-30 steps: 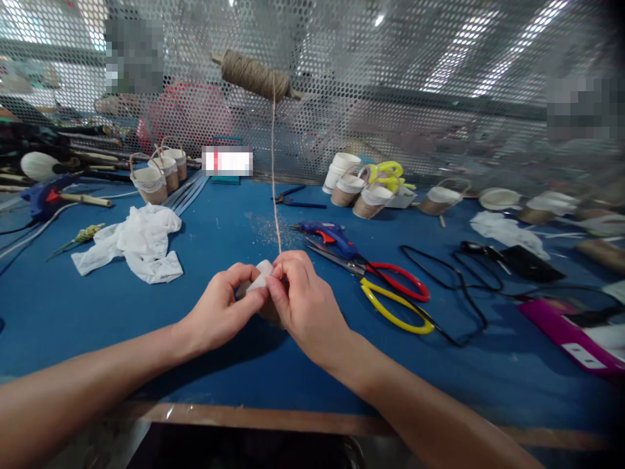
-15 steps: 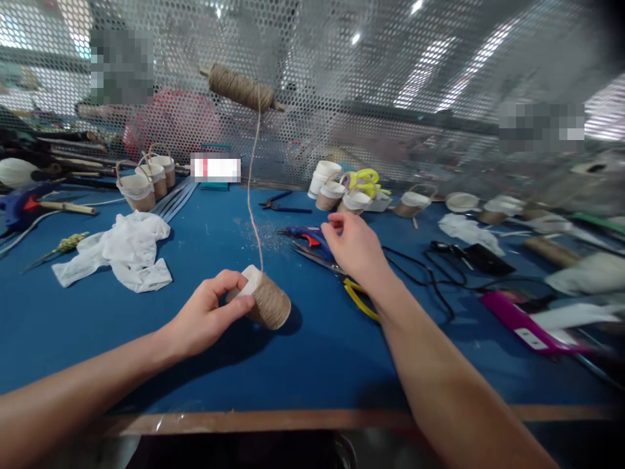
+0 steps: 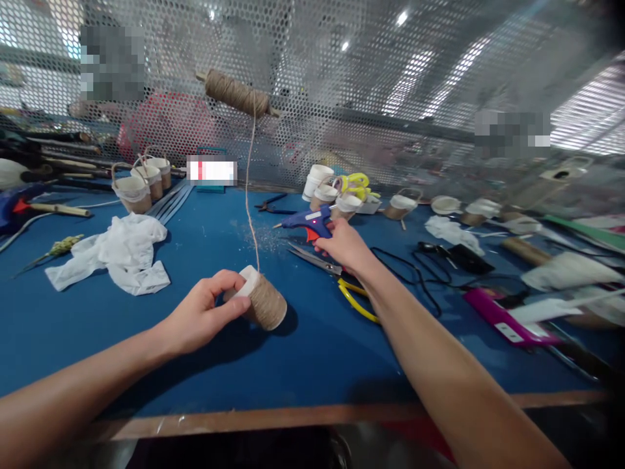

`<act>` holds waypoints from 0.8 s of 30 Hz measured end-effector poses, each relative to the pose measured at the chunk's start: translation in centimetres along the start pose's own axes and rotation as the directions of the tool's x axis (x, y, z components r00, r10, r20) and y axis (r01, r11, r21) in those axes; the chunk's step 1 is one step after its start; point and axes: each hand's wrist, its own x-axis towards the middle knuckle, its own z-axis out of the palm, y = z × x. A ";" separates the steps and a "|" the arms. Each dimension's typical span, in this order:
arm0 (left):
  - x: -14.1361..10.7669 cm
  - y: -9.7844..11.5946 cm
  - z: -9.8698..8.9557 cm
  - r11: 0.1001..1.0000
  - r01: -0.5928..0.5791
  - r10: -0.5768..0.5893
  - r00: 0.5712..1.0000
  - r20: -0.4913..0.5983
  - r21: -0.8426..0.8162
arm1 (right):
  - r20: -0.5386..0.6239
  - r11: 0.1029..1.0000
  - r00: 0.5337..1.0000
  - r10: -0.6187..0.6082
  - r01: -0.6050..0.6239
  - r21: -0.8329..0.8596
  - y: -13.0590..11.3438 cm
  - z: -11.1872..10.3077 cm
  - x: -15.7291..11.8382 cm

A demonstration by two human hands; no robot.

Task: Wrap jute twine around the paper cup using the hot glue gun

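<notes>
My left hand (image 3: 209, 309) grips a small paper cup (image 3: 267, 303) by its white rim, thumb outside and fingers inside. The cup is tilted on its side and wrapped in brown twine. From its rim a strand of twine (image 3: 250, 208) runs up to a twine spool (image 3: 237, 93) at the mesh. My right hand (image 3: 344, 244) is closed round the handle of a blue glue gun (image 3: 308, 221), whose nozzle points left. Just below that hand lie scissors (image 3: 359, 299) with yellow handles, blades toward the left.
Twine-wrapped cups with handles (image 3: 133, 193) stand at the back left, near a crumpled white cloth (image 3: 117, 251). Pliers (image 3: 273, 205) lie behind the glue gun. Black cable (image 3: 415, 267) and a magenta tool (image 3: 508, 319) occupy the right. A perforated metal screen (image 3: 312, 65) closes off the back.
My right hand has closed on the glue gun and lifted it slightly off the table. The left hand still holds the cup in much the same place. The view has shifted slightly.
</notes>
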 end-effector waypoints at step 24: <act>0.7 0.6 -1.4 0.998 0.046 -0.042 0.993 0.113 -0.038 | 0.223 0.956 0.938 -0.267 0.228 0.185 0.0 -1.4 -11.7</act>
